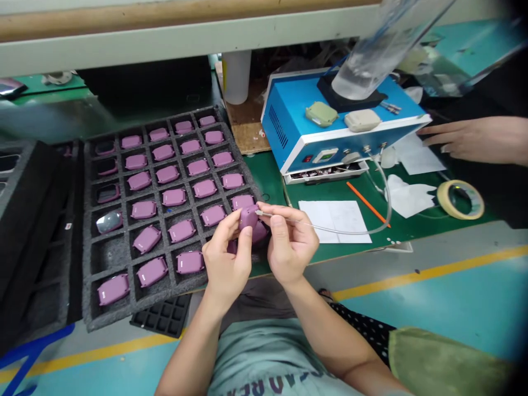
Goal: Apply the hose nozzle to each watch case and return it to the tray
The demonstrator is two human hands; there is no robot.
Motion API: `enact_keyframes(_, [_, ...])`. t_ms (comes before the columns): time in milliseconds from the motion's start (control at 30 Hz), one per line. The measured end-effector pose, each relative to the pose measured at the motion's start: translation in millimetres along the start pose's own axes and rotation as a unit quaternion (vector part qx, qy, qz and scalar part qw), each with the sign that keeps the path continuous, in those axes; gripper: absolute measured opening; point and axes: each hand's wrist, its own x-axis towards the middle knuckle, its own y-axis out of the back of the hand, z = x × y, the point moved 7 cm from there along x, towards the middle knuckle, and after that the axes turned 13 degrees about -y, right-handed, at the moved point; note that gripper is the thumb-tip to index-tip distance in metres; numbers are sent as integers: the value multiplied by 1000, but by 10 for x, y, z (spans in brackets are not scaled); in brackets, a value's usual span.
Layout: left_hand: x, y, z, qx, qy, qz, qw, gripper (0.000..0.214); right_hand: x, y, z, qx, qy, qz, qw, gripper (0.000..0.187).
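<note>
Between its thumb and fingers, my left hand (pixel 226 258) pinches a small purple watch case (pixel 248 218), held edge-up over the near right corner of the tray. My right hand (pixel 292 245) is closed on the tip end of a thin clear tube (pixel 350 231), and the metal tip meets or nearly meets the case; exact contact is too small to tell. That tube runs back to a blue box-shaped machine (pixel 330 135). Under my hands lies a dark foam tray (pixel 109 256) with rows of purple cases in its compartments, some partly hidden by my fingers.
On the machine stand a clear cylinder (pixel 363 71), a green case (pixel 322 114) and a beige case (pixel 363 120). White paper (pixel 334 217), an orange stick (pixel 367 203) and a tape roll (pixel 460 199) lie rightward. Another person's hand (pixel 478 140) reaches in. A shelf edge (pixel 185 41) crosses above.
</note>
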Motion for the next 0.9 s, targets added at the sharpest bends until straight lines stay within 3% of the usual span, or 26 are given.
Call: enact_keyframes(900, [-11,10,24,2,-13,-5,1000,34,-9,12,-8,-13,0,4,1000,10])
